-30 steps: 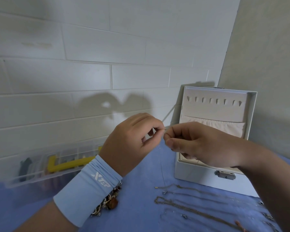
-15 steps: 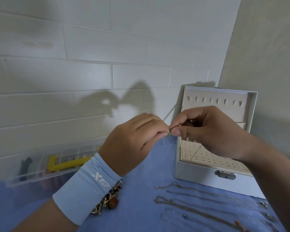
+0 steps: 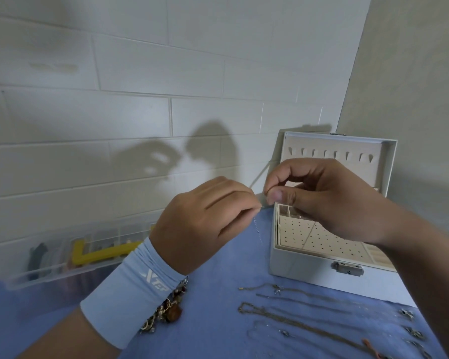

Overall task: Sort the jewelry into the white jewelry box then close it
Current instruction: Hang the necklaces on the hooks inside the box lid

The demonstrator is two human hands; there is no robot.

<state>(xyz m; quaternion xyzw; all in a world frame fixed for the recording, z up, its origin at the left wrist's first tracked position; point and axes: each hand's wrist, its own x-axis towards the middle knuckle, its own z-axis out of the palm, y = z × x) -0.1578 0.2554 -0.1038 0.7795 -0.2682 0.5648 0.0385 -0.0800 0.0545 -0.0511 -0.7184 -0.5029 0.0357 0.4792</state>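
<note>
Pinching a fine chain (image 3: 257, 230), I hold it in the air just left of the open white jewelry box (image 3: 303, 265): my left grip (image 3: 208, 218) is clamped on one end, its tail dangling, my right grip (image 3: 322, 200) on the other. I judge this the necklace-hanging step; next calls for carrying it to the lid's hooks (image 3: 335, 154). More necklaces (image 3: 296, 325) wait on the blue surface (image 3: 213, 327).

Open jewelry box (image 3: 309, 270) stands right, organizer case (image 3: 70, 257) left by the wall (image 3: 140, 73), necklaces (image 3: 296, 317) in front.
</note>
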